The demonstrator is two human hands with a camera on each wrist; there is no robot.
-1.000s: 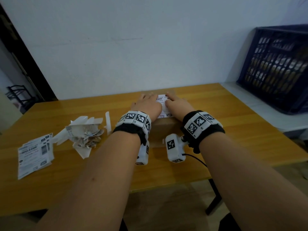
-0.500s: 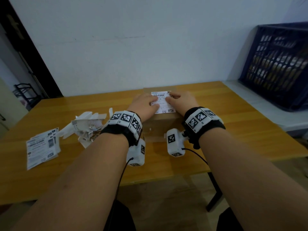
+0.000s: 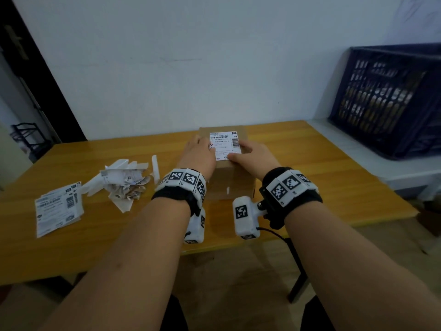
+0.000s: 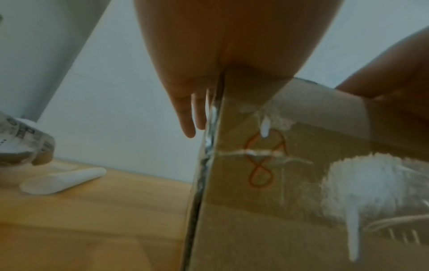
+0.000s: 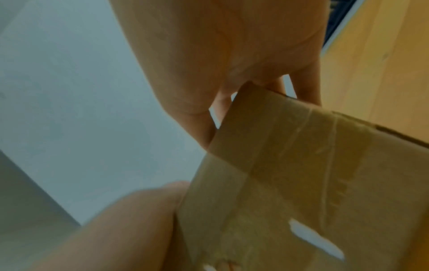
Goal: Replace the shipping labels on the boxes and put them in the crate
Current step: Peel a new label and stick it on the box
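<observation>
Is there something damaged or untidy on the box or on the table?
Yes. The cardboard box has torn white paper remains under its tape on the near side. A heap of ripped label scraps lies on the table, left of the box.

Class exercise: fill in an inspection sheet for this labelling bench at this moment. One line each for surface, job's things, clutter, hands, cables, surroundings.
Surface: wooden table, bare at its right end.
Job's things: cardboard box upright at the middle; white shipping label flat on its top; dark blue crate on a pale ledge to the right.
Clutter: heap of torn label scraps; stack of label sheets at the left.
Hands: left hand and right hand rest on the box top at the label's sides, fingers flat.
Cables: black cable from the right wrist camera.
Surroundings: white wall; dark doorway at the left.
</observation>
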